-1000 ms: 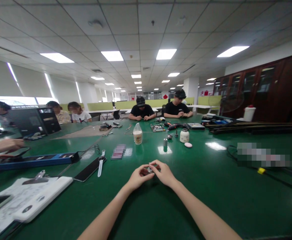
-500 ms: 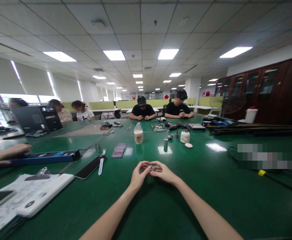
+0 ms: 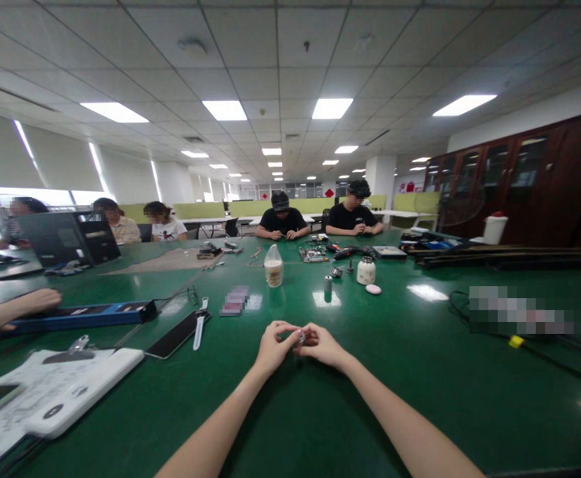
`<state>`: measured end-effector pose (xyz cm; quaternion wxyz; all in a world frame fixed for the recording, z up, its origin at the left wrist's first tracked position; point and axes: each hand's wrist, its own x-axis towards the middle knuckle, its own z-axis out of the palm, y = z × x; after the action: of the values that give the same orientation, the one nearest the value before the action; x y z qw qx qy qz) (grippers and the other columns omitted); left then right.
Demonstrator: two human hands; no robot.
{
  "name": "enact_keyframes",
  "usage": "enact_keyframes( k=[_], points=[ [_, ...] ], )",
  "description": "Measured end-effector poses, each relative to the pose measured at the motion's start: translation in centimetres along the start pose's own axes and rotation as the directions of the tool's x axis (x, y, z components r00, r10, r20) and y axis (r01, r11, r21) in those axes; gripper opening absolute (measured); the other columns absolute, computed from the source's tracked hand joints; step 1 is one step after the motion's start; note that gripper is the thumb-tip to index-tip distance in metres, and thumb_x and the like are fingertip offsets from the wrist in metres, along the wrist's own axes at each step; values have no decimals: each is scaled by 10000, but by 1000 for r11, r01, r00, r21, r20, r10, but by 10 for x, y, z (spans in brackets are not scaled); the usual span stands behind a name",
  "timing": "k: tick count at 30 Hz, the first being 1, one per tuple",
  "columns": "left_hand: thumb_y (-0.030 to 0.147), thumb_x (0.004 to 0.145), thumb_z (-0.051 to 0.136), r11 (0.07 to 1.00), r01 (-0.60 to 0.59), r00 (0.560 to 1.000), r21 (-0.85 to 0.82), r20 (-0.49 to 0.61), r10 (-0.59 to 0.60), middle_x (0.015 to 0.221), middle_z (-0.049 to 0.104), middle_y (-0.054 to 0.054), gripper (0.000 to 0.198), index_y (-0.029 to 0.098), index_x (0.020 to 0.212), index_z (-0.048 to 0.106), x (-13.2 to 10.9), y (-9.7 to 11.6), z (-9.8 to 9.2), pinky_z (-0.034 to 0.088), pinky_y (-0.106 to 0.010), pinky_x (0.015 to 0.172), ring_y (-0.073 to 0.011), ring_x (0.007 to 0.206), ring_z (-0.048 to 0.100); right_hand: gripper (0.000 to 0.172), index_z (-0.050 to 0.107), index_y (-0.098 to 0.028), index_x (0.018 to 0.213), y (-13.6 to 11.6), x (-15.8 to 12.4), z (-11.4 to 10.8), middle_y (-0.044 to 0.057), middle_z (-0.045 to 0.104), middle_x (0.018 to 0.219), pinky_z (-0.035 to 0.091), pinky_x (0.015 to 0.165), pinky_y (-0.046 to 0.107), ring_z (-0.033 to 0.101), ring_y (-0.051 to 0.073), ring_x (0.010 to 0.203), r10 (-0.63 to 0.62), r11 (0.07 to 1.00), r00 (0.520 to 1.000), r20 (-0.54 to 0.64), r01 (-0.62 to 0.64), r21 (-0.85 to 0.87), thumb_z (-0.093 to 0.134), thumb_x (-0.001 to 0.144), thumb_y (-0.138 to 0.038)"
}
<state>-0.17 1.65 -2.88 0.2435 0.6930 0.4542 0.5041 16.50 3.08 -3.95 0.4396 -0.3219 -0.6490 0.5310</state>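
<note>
My left hand [image 3: 273, 346] and my right hand [image 3: 323, 345] meet just above the green table [image 3: 419, 372], fingertips pinched together. Between them sits a small round silvery part [image 3: 301, 336], held by both hands; it is too small to name. Both forearms reach in from the bottom edge. A wristwatch [image 3: 199, 323] lies to the left beside a dark phone [image 3: 173, 337].
A white clipboard with papers [image 3: 46, 392] and a blue bar [image 3: 78, 315] lie left, where another person's hand [image 3: 31, 302] rests. A cup [image 3: 273, 267], small cylinder [image 3: 328, 287], white jar [image 3: 366, 271] and pink disc [image 3: 372, 289] stand ahead. Cables [image 3: 529, 338] run right. Several people sit across.
My hands have turned slightly around the small part, fingers curling tighter over it. The other person's hand at left has shifted a little right.
</note>
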Motion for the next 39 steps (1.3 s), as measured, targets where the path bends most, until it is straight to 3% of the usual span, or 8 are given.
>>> enact_keyframes(
  k=[5,9,13,17,21,24,34,39],
  points=[
    [445,823,600,988,-5,993,157,-113,23,950,657,-68,284,250,955,759,6,-3,-17,444,-338,802,-229,944,571,521,557,-179,848,-4,-1,0,19,691,860,516,847,400,678,200,831,26,999,1000,-15,-26,-38,872,465,-337],
    [456,767,653,877,62,997,476,-67,-34,887,634,-73,216,314,867,782,2,-18,-32,402,-403,853,-267,919,521,518,560,-181,850,-5,-2,1,22,693,861,518,843,395,680,201,831,31,998,999,-20,-32,-50,870,468,-345],
    [475,755,648,807,144,989,572,-62,-133,900,619,-100,229,327,865,783,-3,-26,-33,401,-416,801,-309,928,493,515,554,-185,850,-4,-2,1,22,695,867,522,838,400,681,202,832,18,999,1000,-11,-19,-41,868,476,-349],
    [427,787,621,834,90,995,544,-88,-49,884,630,-99,226,289,865,783,-4,-19,-27,408,-405,804,-292,915,502,519,548,-190,853,-4,-2,1,16,694,855,526,829,405,681,203,832,20,999,1000,-7,-20,-43,866,481,-362],
    [375,869,540,936,-112,989,334,-56,139,878,671,-66,252,231,916,741,-6,2,-18,443,-354,822,-229,888,562,512,542,-187,859,-4,-3,1,18,687,867,517,839,397,677,199,840,2,999,1000,2,-2,-35,859,502,-372],
    [356,884,529,955,-195,978,222,-26,205,897,680,-56,232,210,916,707,-9,17,-9,454,-324,814,-206,880,592,496,528,-186,853,-2,-2,2,4,674,838,515,825,385,673,187,807,-27,999,1000,11,27,-23,850,522,-366],
    [371,890,510,971,-163,987,173,30,160,887,656,-55,269,219,912,730,-13,22,-4,464,-306,806,-197,874,611,406,496,-199,837,-4,-4,2,-21,659,820,511,830,372,667,176,809,-55,998,997,52,55,-7,805,579,-255],
    [342,870,532,983,-144,989,116,36,141,1005,636,-59,295,232,1111,662,-15,20,-6,462,-321,860,-199,931,599,377,551,-199,970,-13,-4,-1,1,654,901,516,780,328,652,166,817,-85,994,996,2,85,-73,690,622,-153]
  ],
)
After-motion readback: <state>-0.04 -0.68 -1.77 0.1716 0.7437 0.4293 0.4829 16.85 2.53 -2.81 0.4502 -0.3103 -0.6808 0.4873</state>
